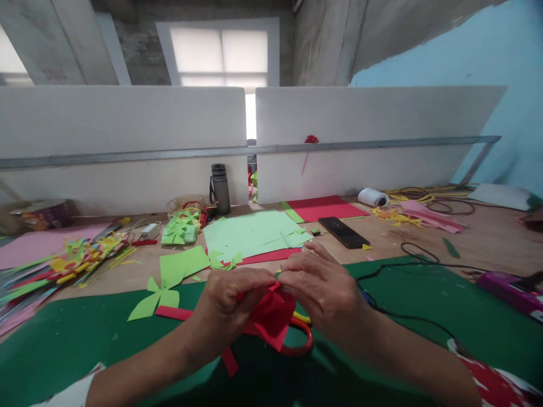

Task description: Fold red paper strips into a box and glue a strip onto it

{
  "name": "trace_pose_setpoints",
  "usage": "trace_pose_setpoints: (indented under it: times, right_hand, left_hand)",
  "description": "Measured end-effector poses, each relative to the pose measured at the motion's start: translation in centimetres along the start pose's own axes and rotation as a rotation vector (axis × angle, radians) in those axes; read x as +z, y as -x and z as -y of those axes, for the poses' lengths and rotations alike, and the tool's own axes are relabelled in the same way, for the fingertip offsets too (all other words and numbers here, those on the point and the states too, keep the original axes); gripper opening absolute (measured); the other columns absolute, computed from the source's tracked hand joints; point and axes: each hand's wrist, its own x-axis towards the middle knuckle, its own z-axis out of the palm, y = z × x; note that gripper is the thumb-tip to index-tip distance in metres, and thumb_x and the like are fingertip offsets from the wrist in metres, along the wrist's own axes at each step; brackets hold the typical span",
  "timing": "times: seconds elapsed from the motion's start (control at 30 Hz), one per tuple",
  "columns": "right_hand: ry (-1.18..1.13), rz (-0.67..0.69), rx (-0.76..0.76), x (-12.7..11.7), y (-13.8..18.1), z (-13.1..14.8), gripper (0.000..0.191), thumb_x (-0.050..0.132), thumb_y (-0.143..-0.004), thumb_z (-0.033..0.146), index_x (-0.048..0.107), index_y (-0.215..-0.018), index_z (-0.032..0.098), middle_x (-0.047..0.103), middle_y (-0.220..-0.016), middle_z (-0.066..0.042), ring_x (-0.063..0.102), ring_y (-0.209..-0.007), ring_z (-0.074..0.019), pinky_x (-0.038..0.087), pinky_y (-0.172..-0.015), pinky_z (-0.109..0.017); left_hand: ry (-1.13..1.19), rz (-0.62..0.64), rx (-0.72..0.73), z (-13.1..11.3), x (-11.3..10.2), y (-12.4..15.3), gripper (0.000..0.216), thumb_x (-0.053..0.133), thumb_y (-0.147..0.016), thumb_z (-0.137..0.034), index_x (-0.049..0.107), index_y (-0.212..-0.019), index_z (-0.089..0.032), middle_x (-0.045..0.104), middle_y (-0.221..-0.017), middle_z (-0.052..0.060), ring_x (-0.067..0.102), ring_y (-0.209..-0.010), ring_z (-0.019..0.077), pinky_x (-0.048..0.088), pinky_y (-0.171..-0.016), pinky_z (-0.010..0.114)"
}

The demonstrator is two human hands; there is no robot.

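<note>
A piece of red paper [271,316] is being folded or pinched into shape above a dark green mat [76,339] on the counter [475,237]. The left hand [231,299] and the right hand [322,288] are brought close together, fingertips nearly meeting, and the upper edge of the red paper is pinched between them. The paper hangs just below and between the hands, held slightly off the mat. A red-handled pair of scissors [299,342] is seen directly beneath the paper, partly hidden by it.

Judged from this, a fold or crease is in progress; the next move seems to call for a firm, even press along the edge while the grip is kept steady.

Light green sheets [254,232] lie beyond the hands, a black phone [343,232] to their right.
</note>
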Motion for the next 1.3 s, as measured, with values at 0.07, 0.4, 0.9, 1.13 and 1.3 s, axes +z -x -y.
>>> trace_pose_setpoints:
  times: [0.07,0.4,0.9,1.13,1.3]
  right_hand:
    - [0.074,-0.013,-0.09,0.0,0.2,-0.1,0.019,0.043,-0.088,0.007,0.061,-0.089,0.014,0.066,-0.083,-0.005,0.059,-0.079,-0.0147,0.037,-0.092,-0.041]
    - [0.278,0.061,-0.385,-0.7,-0.3,-0.1,0.026,0.036,-0.084,0.004,0.062,-0.086,0.006,0.067,-0.075,-0.013,0.062,-0.081,-0.0237,0.05,-0.072,-0.041]
    - [0.265,0.075,-0.406,-0.5,0.0,0.0,0.025,0.035,-0.081,0.004,0.06,-0.082,0.008,0.064,-0.068,-0.011,0.06,-0.065,-0.02,0.051,-0.07,-0.041]
    - [0.227,0.014,-0.469,-0.7,0.6,-0.3,0.029,0.034,-0.08,0.007,0.062,-0.087,0.007,0.068,-0.075,-0.014,0.064,-0.075,-0.0216,0.052,-0.073,-0.041]
    - [0.23,0.044,-0.479,-0.8,1.0,-0.6,0.032,0.035,-0.08,0.008,0.064,-0.093,0.004,0.069,-0.086,-0.016,0.064,-0.082,-0.0245,0.051,-0.074,-0.042]
  left_hand:
    - [-0.004,0.009,0.005,-0.1,0.0,-0.1,0.019,0.054,-0.085,-0.013,0.069,-0.093,-0.021,0.073,-0.09,0.001,0.068,-0.083,0.0145,0.054,-0.075,0.021]
    - [-0.025,0.0,0.047,-0.1,0.3,0.0,0.019,0.052,-0.085,-0.012,0.069,-0.091,-0.02,0.073,-0.084,0.002,0.068,-0.081,0.0146,0.055,-0.075,0.023]
    - [-0.326,0.012,0.324,1.7,0.2,0.3,0.018,0.048,-0.088,-0.016,0.064,-0.095,-0.018,0.069,-0.097,0.009,0.065,-0.091,0.0176,0.052,-0.083,0.03]
    - [-0.538,0.006,0.578,0.7,-1.1,-0.1,0.017,0.044,-0.085,-0.009,0.058,-0.095,-0.011,0.064,-0.09,0.013,0.055,-0.085,0.0217,0.052,-0.068,0.036]
    - [-0.611,-0.021,0.647,0.9,-1.4,-0.1,0.02,0.05,-0.082,-0.009,0.057,-0.101,-0.01,0.059,-0.079,0.01,0.05,-0.069,0.0175,0.047,-0.056,0.031]
